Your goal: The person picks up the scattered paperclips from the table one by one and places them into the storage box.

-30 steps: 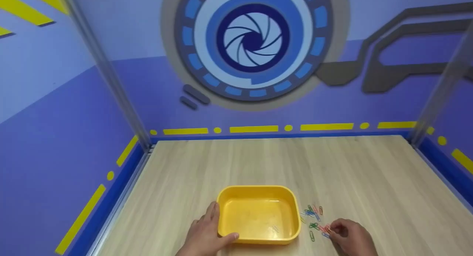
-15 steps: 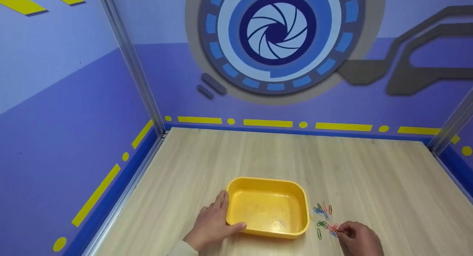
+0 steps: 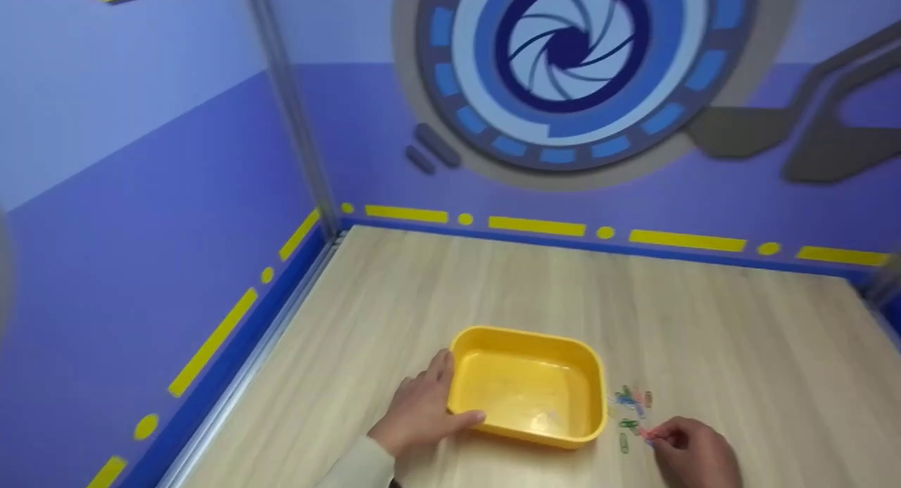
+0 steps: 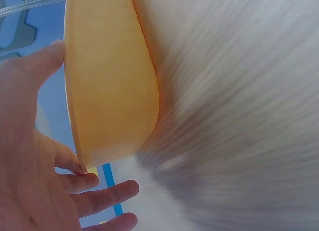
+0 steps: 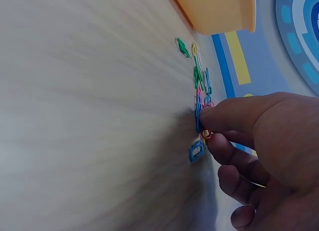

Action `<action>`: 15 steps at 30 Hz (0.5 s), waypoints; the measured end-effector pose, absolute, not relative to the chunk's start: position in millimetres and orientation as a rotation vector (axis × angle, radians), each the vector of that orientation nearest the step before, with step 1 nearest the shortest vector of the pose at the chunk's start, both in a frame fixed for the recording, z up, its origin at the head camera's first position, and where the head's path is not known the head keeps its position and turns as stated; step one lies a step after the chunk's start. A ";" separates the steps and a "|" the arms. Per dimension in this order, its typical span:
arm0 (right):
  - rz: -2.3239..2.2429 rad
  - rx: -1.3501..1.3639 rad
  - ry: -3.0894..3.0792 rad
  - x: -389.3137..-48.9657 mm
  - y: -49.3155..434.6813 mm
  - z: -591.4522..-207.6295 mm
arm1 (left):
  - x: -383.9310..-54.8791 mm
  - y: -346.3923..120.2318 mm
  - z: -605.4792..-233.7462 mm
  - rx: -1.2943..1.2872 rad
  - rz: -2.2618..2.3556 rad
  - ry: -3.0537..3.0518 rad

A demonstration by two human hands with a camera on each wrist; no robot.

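A yellow plastic tray (image 3: 527,382) sits on the wooden table; a small pale, blurred piece (image 3: 551,415) lies inside it. My left hand (image 3: 425,410) spans the tray's near left corner, fingers spread and fairly straight. In the left wrist view, its thumb and index fingertip touch the tray's rim (image 4: 68,86), while the other fingers extend past the corner. To the right of the tray, my right hand (image 3: 697,449) is down among coloured paper clips (image 3: 628,424). In the right wrist view, its thumb and index finger pinch a reddish paper clip (image 5: 207,135).
Several more clips, including a green one (image 3: 624,443) and blue ones (image 5: 196,151), lie loose beside the tray. The pale wooden table (image 3: 436,277) is bounded by a blue printed back wall (image 3: 394,178) and a left wall (image 3: 127,263) with a metal corner post.
The head view has turned left, so the scene shifts rightward. My left hand stays at the tray's corner. My right fingers stay at the red clips, shifting only slightly.
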State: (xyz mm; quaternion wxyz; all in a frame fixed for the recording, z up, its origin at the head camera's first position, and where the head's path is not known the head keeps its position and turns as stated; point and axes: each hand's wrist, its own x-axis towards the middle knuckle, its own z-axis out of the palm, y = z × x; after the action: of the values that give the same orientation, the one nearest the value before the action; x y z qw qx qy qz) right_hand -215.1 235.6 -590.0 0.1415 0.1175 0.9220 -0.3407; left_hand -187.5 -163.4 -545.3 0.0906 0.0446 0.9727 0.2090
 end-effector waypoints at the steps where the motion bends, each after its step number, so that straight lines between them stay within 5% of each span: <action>1: -0.985 0.324 2.669 -215.6 232.3 -590.6 | -185.7 -165.5 -546.0 0.116 0.615 2.891; 15: -1.041 0.280 2.809 -209.6 238.2 -585.0 | -188.9 -157.4 -544.5 0.069 0.551 2.854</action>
State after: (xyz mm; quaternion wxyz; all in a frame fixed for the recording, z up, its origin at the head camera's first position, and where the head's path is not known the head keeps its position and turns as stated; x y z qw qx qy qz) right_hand -209.6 238.2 -585.0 0.0662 0.0930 0.9316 -0.3451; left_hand -188.9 -157.4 -544.5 0.1167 0.0235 0.9749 0.1883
